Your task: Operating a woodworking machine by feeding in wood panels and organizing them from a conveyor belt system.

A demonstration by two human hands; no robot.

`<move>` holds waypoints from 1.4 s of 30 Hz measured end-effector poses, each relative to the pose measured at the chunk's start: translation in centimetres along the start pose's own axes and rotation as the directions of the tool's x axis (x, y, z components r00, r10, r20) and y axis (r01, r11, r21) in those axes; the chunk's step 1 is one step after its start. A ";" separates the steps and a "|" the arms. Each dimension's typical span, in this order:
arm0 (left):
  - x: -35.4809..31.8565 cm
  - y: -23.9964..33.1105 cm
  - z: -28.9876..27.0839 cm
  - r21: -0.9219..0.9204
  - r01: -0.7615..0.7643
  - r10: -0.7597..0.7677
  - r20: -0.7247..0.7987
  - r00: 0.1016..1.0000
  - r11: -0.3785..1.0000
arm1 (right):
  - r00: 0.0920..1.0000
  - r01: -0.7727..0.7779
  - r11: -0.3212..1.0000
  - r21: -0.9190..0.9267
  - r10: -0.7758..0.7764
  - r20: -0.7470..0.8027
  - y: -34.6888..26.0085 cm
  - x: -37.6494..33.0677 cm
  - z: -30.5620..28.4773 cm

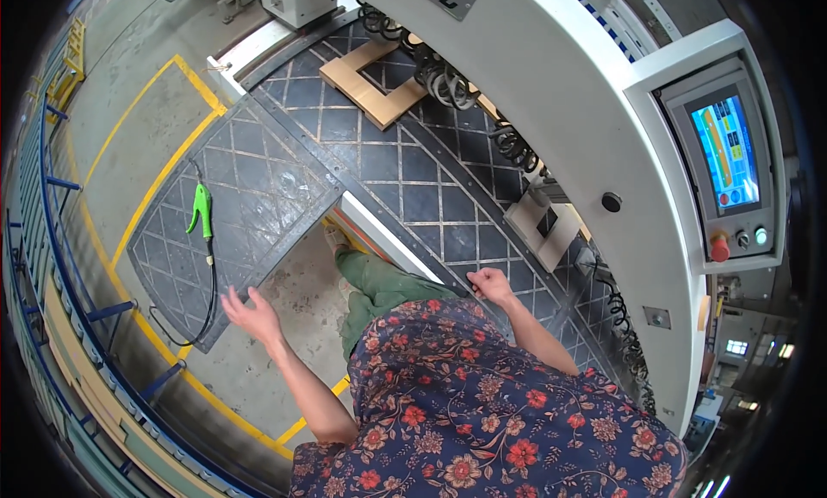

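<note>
My left hand (250, 314) is held out with its fingers spread, and nothing is in it. It is near the corner of a dark side table (258, 183) marked with a light diagonal grid. On that table lies a bright green air blow gun (202, 212), its black hose (214, 283) running toward the near edge. My right hand (491, 285) is by the edge of the long dark machine bed (379, 166), fingers curled in; I see nothing in them. Farther along the bed lies a light wooden frame piece (379, 84) with an open middle.
A large white machine arch (594, 110) spans the bed, with coiled black hoses (448, 84) under it. On the right, a control panel has a lit screen (725, 149) and a red stop button (719, 246). Along the left stands a blue rack (112, 310) with long boards.
</note>
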State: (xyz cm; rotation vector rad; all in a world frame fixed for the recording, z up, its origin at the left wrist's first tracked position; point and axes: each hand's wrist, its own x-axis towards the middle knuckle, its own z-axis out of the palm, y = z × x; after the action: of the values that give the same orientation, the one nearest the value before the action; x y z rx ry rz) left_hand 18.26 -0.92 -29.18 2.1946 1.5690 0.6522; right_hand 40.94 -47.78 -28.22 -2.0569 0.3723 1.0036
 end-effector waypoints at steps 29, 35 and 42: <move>11.8 3.7 0.8 -0.050 0.109 -0.092 0.265 0.960 0.993 | 0.948 0.303 0.849 -0.432 -0.313 0.051 -4.3 1.1 3.5; 20.1 1.0 6.9 0.182 -0.073 0.056 0.095 0.994 0.981 | 0.925 0.373 0.928 -0.012 -0.371 0.083 -14.2 5.1 9.7; 14.4 8.8 4.9 -0.131 -0.150 0.181 0.283 0.942 0.980 | 0.876 0.478 0.844 0.244 -0.480 -0.058 -20.6 4.3 15.4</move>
State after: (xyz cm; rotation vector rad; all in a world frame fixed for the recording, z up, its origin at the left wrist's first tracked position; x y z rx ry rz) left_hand 31.87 9.82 -26.26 2.2378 1.1831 0.4202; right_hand 47.02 -22.54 -26.14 -1.7855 -0.0292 0.6175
